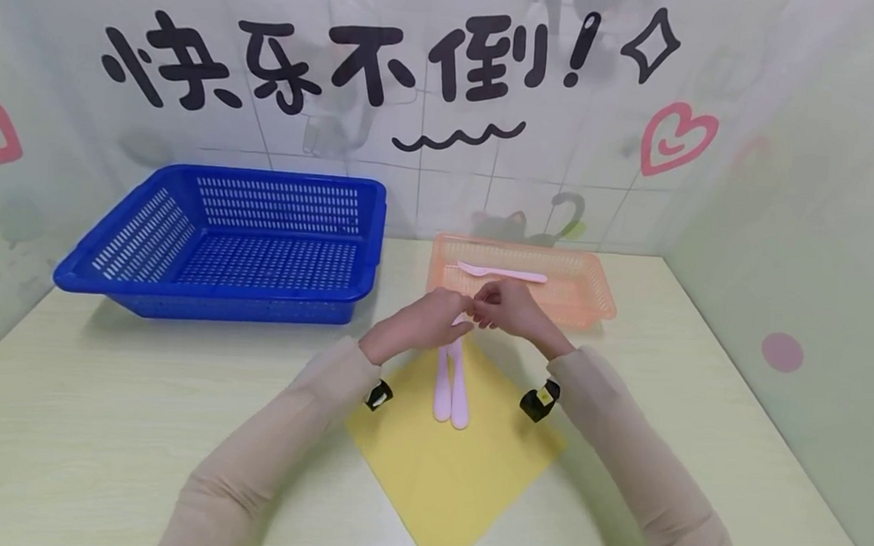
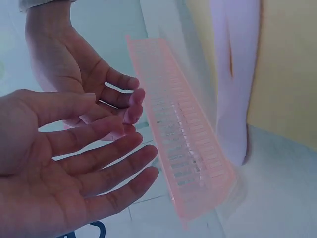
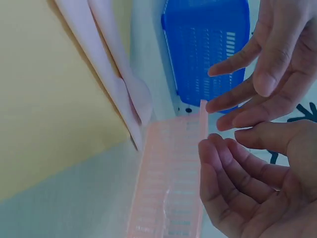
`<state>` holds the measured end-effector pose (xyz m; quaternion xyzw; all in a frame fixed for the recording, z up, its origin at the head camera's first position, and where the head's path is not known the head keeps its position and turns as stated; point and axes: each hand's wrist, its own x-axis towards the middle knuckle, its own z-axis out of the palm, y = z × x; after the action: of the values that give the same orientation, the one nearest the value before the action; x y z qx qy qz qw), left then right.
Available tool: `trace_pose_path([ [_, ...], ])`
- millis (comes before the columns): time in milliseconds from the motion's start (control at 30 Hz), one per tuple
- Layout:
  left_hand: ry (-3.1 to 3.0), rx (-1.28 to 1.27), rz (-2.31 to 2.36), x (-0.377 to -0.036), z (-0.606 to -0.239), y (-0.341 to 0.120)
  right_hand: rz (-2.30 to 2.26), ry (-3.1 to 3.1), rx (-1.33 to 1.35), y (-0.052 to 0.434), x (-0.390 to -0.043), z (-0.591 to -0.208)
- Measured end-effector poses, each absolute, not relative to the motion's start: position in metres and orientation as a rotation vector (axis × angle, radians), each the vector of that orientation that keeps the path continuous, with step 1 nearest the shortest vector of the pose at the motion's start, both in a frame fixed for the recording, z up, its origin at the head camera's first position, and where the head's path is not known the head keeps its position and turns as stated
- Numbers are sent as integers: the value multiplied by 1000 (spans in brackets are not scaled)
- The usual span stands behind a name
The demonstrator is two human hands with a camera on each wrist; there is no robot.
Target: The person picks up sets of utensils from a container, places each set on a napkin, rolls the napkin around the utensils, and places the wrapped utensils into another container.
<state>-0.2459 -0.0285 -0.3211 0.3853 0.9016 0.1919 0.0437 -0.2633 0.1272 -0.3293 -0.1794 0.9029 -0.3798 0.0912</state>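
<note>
Head view | yellow cloth (image 1: 439, 490) bears two pink utensils (image 1: 460, 391), long axes near-to-far, handles near | left hand (image 1: 432, 318) loosely spread; right hand (image 1: 508, 309) relaxed, fingers bent | orange basket (image 1: 603, 293) holds pink fork (image 1: 508, 273), tines left | blue basket (image 1: 214, 291) far left

A pale pink spoon (image 3: 139, 99) and a slim pale pink utensil (image 3: 94, 62) lie lengthwise, close together, on a flat yellow cloth (image 1: 446, 491) set as a diamond; their rounded handle ends rest near its middle, tips reaching past its far corner.
</note>
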Motion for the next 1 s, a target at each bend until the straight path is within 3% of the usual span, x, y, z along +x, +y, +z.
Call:
trace_pose_path([
  [167,2818,1167,652,-260,-315,-20,-1125,2792,-494,132,-278,-322],
  [433,2874,945,659,-285,-315,-8,-1039,2872,-412,139,-301,-316],
  [633,2905,843,635,-333,-343,1,-986,2926,-378,143,-313,-318],
  [700,2896,756,617,-354,-358,6,-956,2947,-384,145,-317,-320],
  [900,2998,788,647,-467,-466,14,-855,3005,-359,153,-326,-327],
  [1000,2993,758,643,-488,-486,14,-809,3016,-342,158,-331,-331],
])
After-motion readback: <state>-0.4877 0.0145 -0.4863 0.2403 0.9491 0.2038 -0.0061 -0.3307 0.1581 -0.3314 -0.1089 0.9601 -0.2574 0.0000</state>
